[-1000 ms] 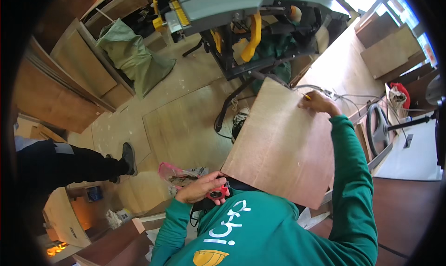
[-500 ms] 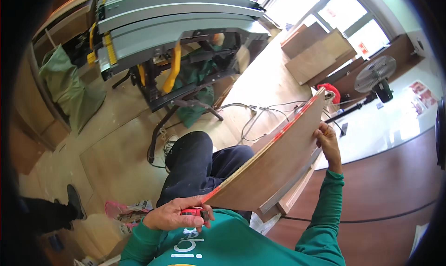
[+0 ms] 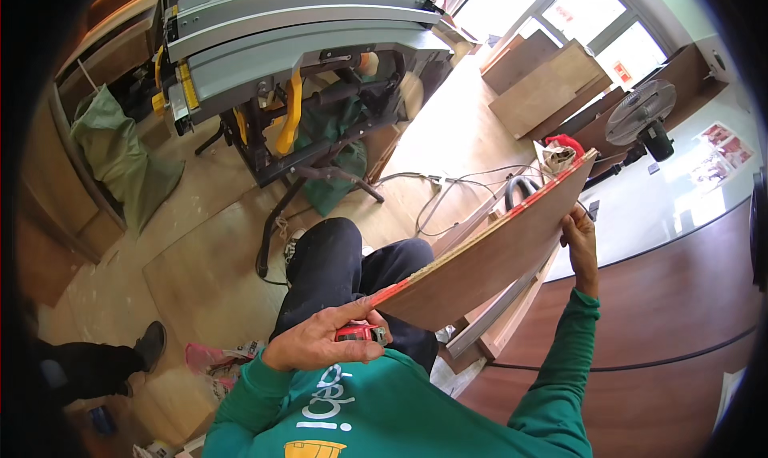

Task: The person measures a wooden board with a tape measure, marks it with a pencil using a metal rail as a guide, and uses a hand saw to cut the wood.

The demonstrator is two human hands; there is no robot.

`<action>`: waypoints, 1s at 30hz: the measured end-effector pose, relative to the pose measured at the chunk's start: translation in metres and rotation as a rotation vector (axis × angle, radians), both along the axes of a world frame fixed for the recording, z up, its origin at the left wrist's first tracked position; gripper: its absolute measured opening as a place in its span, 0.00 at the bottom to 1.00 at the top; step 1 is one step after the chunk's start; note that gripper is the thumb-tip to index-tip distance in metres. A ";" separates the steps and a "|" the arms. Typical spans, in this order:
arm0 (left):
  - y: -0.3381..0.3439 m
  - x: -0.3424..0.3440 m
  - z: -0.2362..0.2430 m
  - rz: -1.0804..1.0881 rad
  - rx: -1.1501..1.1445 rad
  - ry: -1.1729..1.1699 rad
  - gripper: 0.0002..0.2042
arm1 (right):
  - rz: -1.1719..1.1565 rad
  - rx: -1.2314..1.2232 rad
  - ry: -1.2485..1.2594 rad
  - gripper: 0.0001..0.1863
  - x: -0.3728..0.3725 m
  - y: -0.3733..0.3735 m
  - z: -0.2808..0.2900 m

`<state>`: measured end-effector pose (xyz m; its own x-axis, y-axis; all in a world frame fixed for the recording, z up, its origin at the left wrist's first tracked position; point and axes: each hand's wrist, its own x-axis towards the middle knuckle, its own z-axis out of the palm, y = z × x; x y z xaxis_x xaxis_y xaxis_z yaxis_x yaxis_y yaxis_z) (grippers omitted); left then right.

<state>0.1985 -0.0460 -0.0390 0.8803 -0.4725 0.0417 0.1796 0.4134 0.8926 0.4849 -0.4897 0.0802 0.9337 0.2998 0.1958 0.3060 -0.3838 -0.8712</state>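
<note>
Board aslant in both hands, red tape measure also in left hand

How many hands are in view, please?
2: left hand with red tape measure, at the near end of the board; right hand at its far end. Others may be hidden.

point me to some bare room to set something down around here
Floor between the green sack and the dark trousers looks bare; so does the brown surface right of the right hand, below the white top in the picture. It is crowded between the board and the grey machine, where cables lie looped.
</note>
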 end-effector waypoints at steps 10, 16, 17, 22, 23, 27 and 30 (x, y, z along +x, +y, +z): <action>-0.001 -0.008 0.007 0.028 -0.005 0.110 0.34 | 0.041 0.017 0.011 0.11 0.008 0.015 -0.016; 0.002 0.035 0.081 0.385 -0.067 -0.155 0.65 | -0.213 0.180 -0.130 0.13 -0.007 0.016 0.032; 0.011 0.045 0.091 0.431 -0.181 -0.261 0.61 | -0.230 0.248 -0.140 0.12 -0.014 0.021 0.042; 0.035 0.072 0.088 0.510 -0.119 -0.248 0.53 | -0.390 0.713 0.025 0.17 -0.042 0.018 0.005; 0.037 0.070 0.079 0.489 -0.115 -0.224 0.51 | -0.422 0.781 0.107 0.17 -0.053 0.015 -0.017; 0.033 0.044 0.016 0.500 -0.004 0.140 0.44 | -0.474 1.227 0.471 0.09 -0.120 0.039 -0.131; 0.031 0.021 -0.036 0.498 0.083 0.318 0.39 | -0.638 1.387 0.847 0.13 -0.171 0.074 -0.198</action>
